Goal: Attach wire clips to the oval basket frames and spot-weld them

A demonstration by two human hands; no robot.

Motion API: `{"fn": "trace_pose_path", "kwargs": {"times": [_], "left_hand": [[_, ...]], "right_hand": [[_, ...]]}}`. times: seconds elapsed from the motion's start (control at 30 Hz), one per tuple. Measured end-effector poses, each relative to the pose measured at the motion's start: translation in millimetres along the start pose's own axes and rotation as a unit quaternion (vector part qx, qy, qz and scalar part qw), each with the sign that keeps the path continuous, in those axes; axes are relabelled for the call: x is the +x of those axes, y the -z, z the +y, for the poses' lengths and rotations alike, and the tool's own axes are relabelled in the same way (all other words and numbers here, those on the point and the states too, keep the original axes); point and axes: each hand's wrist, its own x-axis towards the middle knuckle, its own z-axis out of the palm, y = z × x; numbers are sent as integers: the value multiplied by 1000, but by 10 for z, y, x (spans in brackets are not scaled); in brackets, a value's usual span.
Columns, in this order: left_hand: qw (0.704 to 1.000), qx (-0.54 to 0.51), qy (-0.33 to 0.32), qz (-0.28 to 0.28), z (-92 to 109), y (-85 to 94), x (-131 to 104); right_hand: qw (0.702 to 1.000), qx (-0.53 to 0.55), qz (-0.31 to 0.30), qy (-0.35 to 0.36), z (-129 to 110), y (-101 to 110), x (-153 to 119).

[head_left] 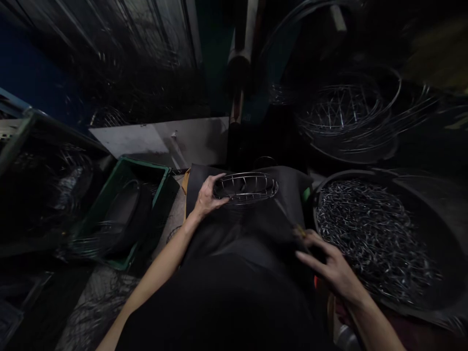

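My left hand (208, 196) is closed on the left end of a round wire frame (252, 197). Two thin metal rings form the frame, joined by short cross wires, and it rests tilted on the dark apron (237, 229) over my lap. To the right and nearer to me, my right hand (327, 261) curls around a blurred tool (300, 231) with a yellowish part. A faint thin shaft seems to run from it toward the frame; its exact kind is unclear. The right hand is apart from the frame.
At right stands a wide dark tub (444, 248) full of small bent metal pieces (369, 239). Behind it are large wire coils (343, 112). A green crate (166, 178) with dark round items stands at left, before a pale board (157, 141). Loose wire lies on the floor.
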Motion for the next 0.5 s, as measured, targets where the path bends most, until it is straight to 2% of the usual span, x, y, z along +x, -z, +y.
{"fn": "trace_pose_path", "kwargs": {"times": [0.1,0.17,0.3,0.5], "left_hand": [[1000,3,-4,-8,31,-25,31],[1000,7,-6,-9,35,-45,44],[1000,16,-10,-11,13,-106,38],[999,34,-18,-23,-15,-191,-12]], "right_hand": [[991,15,-128,33,-423,-131,272],[988,2,-148,44,-616,-166,391],[989,-60,-120,63,-749,-237,493],[979,-173,0,106,-935,-246,449]]}}
